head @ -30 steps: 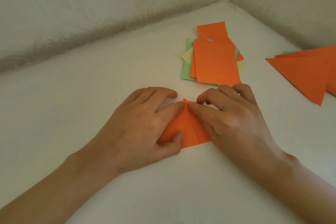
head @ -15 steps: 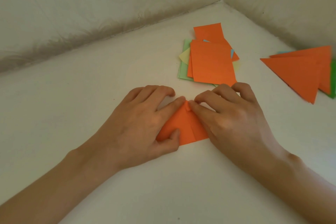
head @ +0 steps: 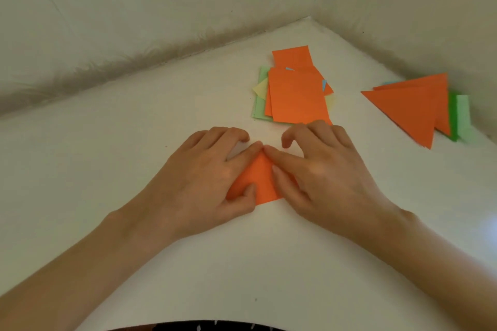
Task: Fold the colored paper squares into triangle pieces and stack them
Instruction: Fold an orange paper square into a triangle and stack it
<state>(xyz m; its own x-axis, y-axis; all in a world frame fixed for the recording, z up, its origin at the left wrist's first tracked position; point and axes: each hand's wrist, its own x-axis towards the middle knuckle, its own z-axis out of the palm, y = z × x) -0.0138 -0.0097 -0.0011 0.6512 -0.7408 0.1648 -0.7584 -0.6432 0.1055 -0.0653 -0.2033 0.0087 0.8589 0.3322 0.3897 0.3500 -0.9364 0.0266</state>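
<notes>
Orange folded paper triangle [head: 260,181] pressed flat on white table [head: 129,169] under outstretched fingers [head: 243,155] of left hand [head: 207,185] and right hand [head: 322,172], nothing gripped; apex and long axis pointing away, tip between meeting index fingers.

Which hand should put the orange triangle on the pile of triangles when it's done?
Probably the right hand: the triangle pile lies on its side, while the left hand would have to cross over.

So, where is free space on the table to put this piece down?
Free: the wide bare table left of the left hand, up to the wall; the gap between the square pile and the triangle stack. Crowded: between the right hand and the square pile, no gap shows.
</notes>
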